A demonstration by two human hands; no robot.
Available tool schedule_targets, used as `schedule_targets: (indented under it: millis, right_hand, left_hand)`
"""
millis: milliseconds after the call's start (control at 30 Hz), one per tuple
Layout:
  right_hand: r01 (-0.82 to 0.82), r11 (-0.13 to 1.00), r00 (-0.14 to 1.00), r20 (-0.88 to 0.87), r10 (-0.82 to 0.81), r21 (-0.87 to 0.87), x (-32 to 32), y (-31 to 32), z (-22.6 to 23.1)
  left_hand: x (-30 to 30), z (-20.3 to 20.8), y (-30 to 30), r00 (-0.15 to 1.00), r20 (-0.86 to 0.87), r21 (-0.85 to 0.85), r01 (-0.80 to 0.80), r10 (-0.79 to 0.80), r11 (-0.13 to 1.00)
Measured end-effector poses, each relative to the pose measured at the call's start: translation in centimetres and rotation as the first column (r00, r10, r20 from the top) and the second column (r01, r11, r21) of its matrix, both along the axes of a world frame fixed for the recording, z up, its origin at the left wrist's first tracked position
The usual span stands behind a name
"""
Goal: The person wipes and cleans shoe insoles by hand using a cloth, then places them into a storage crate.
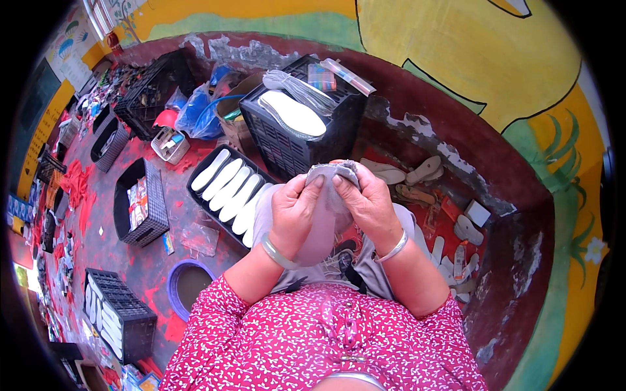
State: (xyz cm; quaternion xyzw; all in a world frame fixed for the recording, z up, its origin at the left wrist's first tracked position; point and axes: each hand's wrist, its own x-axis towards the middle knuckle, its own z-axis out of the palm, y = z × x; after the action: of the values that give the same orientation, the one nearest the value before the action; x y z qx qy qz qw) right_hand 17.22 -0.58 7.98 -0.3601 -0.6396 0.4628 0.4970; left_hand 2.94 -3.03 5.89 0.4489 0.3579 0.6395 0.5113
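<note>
Grey cloth [319, 171] is pinched between left hand [292, 210] and right hand [372, 207], both gripping. Edge is seemingly being worked; even two-sided grip is likely called for. White soles [235, 194]: left of left hand.

The fisheye camera on your head faces steeply down over your red patterned shirt [287, 332] at the near side. Your left hand [292, 203] and right hand [368, 202] lie close to the lens, around mid-view. The view spans the floor [125, 259] on the left and the painted wall [450, 39] at far and right; straight edges bend toward its rim.
</note>
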Motion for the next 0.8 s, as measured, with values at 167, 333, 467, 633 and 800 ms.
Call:
schedule_targets:
  millis: [167, 333, 467, 633, 800]
  right_hand:
    - [0.126, 0.988, 0.969, 0.201, -0.141, 0.086, -0.2, -0.8, 0.1]
    - [0.081, 0.996, 0.962, 0.265, -0.068, -0.038, -0.5, -1.5, -2.0]
    - [0.112, 0.991, 0.921, 0.367, -0.13, 0.068, -1.6, -3.4, -2.2]
    - [0.065, 0.995, 0.916, 0.391, -0.09, 0.077, -1.5, -3.3, -2.5]
    - [0.035, 0.998, 0.882, 0.468, -0.051, 0.044, -1.4, -4.1, -4.4]
  left_hand:
    - [0.5, -1.1, 0.0, 0.998, 0.047, -0.018, -0.043, 0.043, 0.999]
    - [0.0, -0.5, 0.4, 0.976, 0.196, -0.108, -0.078, 0.099, 0.991]
    - [-1.0, -0.5, 0.9, 0.979, 0.178, -0.099, -0.081, 0.098, 0.992]
    - [-1.3, -0.6, 1.2, 0.935, 0.338, -0.132, -0.064, 0.105, 0.989]
    - [-2.5, -0.3, 2.6, 0.885, 0.421, -0.138, -0.153, 0.198, 0.978]
